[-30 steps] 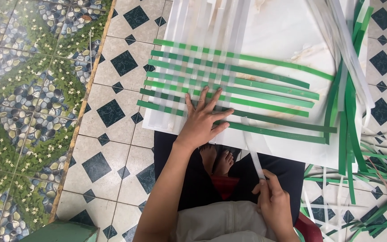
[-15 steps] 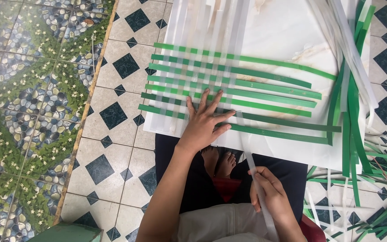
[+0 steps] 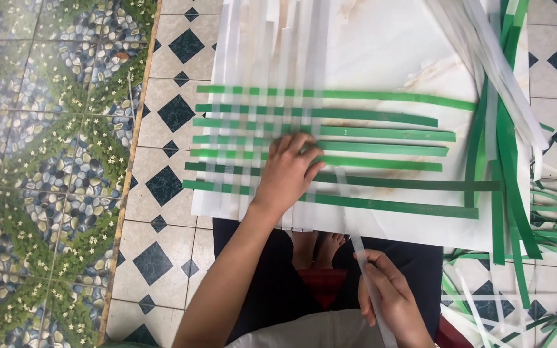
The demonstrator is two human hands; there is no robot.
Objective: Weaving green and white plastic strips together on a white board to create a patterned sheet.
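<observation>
A weave of green horizontal strips [image 3: 381,133] and translucent white vertical strips [image 3: 262,58] lies on a white marble-look board [image 3: 394,51]. My left hand [image 3: 288,171] presses flat on the woven part, fingers spread over the lower green strips. My right hand [image 3: 388,296] sits near my lap, pinching a loose white strip [image 3: 349,212] that runs up from my fingers into the weave beside my left hand. My bare feet [image 3: 317,248] show under the board's near edge.
A heap of spare green and white strips [image 3: 510,148] drapes over the board's right side and spills onto the floor [image 3: 549,290]. Diamond-patterned tiles [image 3: 162,180] surround the board; a floral tiled band [image 3: 40,161] lies to the left.
My right hand has drawn the white strip nearer to the weave, and my left hand has slid slightly up and left on the green strips. The view has shifted a little.
</observation>
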